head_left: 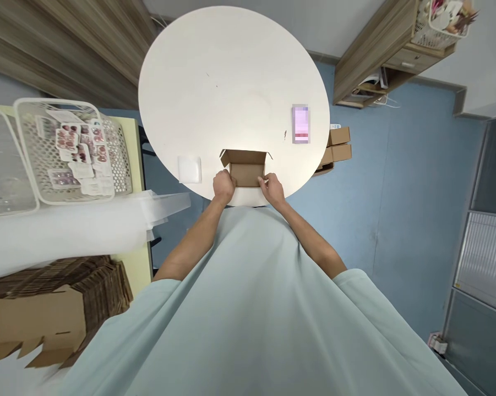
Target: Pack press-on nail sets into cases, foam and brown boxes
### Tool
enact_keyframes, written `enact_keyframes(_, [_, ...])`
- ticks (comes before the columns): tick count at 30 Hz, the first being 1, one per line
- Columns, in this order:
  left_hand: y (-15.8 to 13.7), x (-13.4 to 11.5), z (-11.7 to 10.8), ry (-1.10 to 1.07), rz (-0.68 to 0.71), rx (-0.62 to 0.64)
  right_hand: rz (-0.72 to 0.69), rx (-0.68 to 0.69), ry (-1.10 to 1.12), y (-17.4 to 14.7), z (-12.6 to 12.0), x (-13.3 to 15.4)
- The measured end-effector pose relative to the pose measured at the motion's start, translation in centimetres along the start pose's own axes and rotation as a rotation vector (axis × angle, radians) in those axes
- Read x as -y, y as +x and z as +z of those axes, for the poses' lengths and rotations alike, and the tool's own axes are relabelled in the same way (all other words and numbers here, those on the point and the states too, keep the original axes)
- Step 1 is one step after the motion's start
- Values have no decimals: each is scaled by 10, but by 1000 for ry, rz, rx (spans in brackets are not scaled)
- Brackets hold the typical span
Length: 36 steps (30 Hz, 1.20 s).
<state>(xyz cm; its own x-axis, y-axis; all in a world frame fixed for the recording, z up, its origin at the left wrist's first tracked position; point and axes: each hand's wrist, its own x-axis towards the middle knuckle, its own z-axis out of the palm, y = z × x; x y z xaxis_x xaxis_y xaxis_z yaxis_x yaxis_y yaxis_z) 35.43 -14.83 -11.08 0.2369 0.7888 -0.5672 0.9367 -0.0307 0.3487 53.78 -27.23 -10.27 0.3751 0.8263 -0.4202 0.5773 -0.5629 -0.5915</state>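
A small brown cardboard box [246, 175] lies at the near edge of the round white table, its lid raised and leaning away from me. My left hand [223, 186] is closed on the box's left side wall. At the right front corner, my right hand [272, 188] pinches the wall between thumb and fingers. The inside of the box shows bare cardboard. Left of the box sits a flat white wrapped packet [189, 169], touched by neither hand.
The round table [231, 66] carries a phone [301, 124] on its right side. To the left, a plastic basket [121, 159] holds small carded packs, beside white wrapping sheets [66, 234] and stacked flat cardboard [33, 316]. Folded boxes [341, 144] stand beyond the table's right edge.
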Motion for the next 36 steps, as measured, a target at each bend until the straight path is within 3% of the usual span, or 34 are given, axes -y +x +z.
enact_keyframes(11, [2,4,4,6,-26,-8,21,-19,143,37,4,-21])
enact_keyframes(20, [-1,5,7,0,-17,-5,117,26,207,38,0,-21])
enact_keyframes(23, [-2,7,8,-24,-13,-8,102,41,99,35,0,-16])
enact_keyframes(30, [-1,13,12,-78,-9,-37,110,189,-375,35,-8,2])
enact_keyframes(36, [-6,16,16,-131,-21,-84,131,202,-458,33,-12,16])
